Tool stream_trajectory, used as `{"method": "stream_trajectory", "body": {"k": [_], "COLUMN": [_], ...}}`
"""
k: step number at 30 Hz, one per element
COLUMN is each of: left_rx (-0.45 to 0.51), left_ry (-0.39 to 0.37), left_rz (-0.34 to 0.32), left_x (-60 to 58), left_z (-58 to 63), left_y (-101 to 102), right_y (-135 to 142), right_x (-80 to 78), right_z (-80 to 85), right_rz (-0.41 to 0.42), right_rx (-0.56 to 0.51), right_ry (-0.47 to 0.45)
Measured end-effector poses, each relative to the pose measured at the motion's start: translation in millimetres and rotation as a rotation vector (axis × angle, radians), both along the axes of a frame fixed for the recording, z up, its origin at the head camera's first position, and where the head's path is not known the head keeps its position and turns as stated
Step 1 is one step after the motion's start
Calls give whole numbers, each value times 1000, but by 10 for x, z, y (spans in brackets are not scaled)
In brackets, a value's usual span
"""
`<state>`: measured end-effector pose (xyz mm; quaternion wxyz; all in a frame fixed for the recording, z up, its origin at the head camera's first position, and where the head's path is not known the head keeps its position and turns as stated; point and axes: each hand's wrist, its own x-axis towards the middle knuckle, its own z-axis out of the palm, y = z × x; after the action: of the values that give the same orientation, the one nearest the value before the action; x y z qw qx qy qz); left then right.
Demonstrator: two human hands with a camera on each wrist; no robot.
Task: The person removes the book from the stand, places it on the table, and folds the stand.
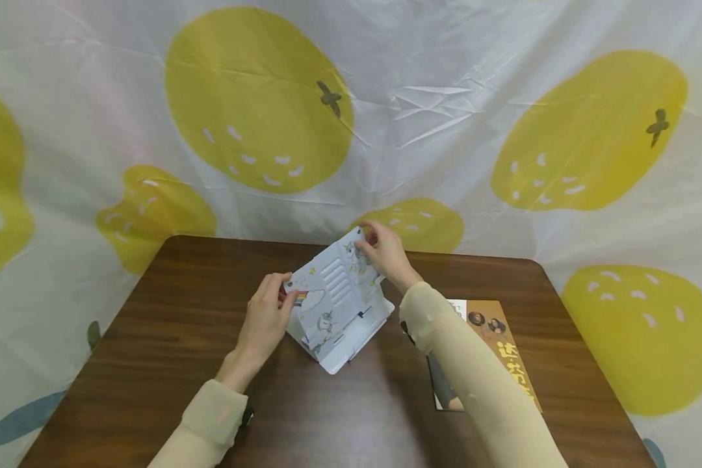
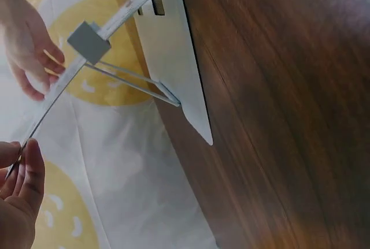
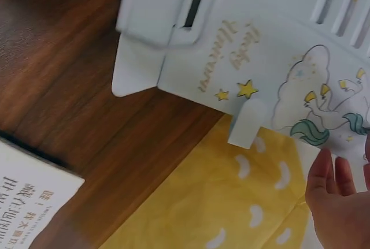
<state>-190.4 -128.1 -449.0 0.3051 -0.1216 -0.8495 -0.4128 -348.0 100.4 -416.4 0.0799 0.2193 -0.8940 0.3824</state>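
A white book stand [image 1: 318, 302] with unicorn, rainbow and star prints stands tilted near the middle of the table. Its slotted back panel leans up from a flat base [image 2: 167, 47], and a thin wire prop joins the two at the rear. My left hand [image 1: 264, 318] pinches the panel's left corner between thumb and fingers. At the upper right corner, my right hand [image 1: 387, 255] grips the panel, thumb on the printed face. A small white clip [image 3: 247, 123] juts from the panel's edge in the right wrist view.
A book [image 1: 497, 331] with a brown and orange cover lies to the right, partly under my right forearm. Behind the dark wooden table [image 1: 210, 286] hangs a white curtain [image 1: 421, 39] printed with yellow fruit.
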Motion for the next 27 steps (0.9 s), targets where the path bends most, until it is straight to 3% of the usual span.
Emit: {"method": "stream_trajectory", "body": {"k": [6, 14, 27], "left_rx": [-14, 1, 19], "left_ry": [1, 38, 40], "left_rz": [-63, -95, -207], "left_x": [145, 290, 437], "left_z": [25, 28, 76], "left_y": [33, 112, 276], "right_y": [-116, -235, -496], "right_x": [-31, -36, 57], "right_z": [79, 113, 177], "right_rz": [30, 65, 126], "right_rx": [27, 70, 76], "right_ry": [-56, -96, -140]}}
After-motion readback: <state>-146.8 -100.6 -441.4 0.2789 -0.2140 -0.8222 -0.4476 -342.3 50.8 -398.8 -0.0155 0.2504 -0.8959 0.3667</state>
